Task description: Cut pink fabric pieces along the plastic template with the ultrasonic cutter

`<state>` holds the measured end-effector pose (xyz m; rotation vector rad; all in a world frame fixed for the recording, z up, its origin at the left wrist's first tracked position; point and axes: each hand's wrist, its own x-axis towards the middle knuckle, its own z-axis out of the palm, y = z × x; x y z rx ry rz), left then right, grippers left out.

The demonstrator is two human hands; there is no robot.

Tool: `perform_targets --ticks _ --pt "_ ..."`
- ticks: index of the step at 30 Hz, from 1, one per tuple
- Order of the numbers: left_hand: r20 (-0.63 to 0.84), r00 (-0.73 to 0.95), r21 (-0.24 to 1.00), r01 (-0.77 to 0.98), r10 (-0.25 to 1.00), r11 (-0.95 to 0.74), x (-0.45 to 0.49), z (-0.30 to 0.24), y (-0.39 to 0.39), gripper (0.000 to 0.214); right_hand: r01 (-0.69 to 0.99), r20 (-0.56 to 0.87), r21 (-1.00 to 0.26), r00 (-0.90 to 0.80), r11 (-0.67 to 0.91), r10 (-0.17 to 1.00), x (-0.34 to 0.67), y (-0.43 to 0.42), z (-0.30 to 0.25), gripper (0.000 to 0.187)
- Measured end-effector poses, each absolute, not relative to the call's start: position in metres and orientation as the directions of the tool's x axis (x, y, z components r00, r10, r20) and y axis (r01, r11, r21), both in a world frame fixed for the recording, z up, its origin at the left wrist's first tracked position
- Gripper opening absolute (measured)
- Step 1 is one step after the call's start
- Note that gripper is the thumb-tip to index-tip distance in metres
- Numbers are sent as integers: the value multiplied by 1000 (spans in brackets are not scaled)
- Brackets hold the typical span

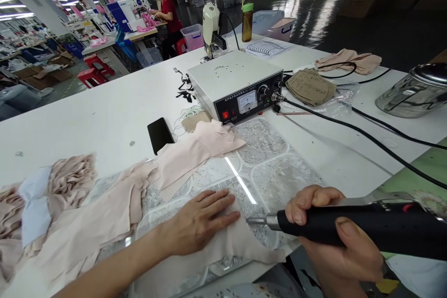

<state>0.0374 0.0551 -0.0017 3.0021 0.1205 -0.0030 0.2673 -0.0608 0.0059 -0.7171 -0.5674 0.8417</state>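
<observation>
My left hand (206,219) lies flat, fingers stretched out, on a piece of pale pink fabric (240,240) at the front of the table. Wrapped round the black body of an ultrasonic welding gun (314,223) is my right hand (335,233). The gun's metal tip points left, at the edge of the fabric near my left fingertips; whether it touches cannot be told. Under the fabric is a clear, grey-patterned mat (286,172). More pale pink fabric pieces (101,219) lie to the left, and another stack (199,149) lies beyond my left hand.
A control box (249,100) with a dial stands behind the mat; a black cable (349,130) runs from it to the right. Around it are a phone (159,135), brown patterns (310,86), a steel pot (412,91) and a bottle (247,23). A co-worker (169,14) sits farther back.
</observation>
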Motion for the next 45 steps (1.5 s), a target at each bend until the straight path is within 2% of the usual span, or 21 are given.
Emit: perform_targets --ticks 7,24,36,41,45 --pt "-34 995 147 93 89 -985 41 8 50 47 -529 143 -728 504 436 852 262 -67 6 17" --pt "-21 994 153 105 103 -983 39 4 49 48 -473 163 -740 564 478 810 261 -61 5 17" --pt "-39 995 160 94 89 -983 39 3 51 50 -371 304 -772 497 516 812 259 -54 6 13" --pt "-70 996 151 68 58 -986 39 5 59 51 -422 229 -751 555 508 800 264 -59 5 13" --pt "-39 999 133 37 32 -990 40 7 60 50 -473 137 -743 586 474 799 267 -67 5 15"
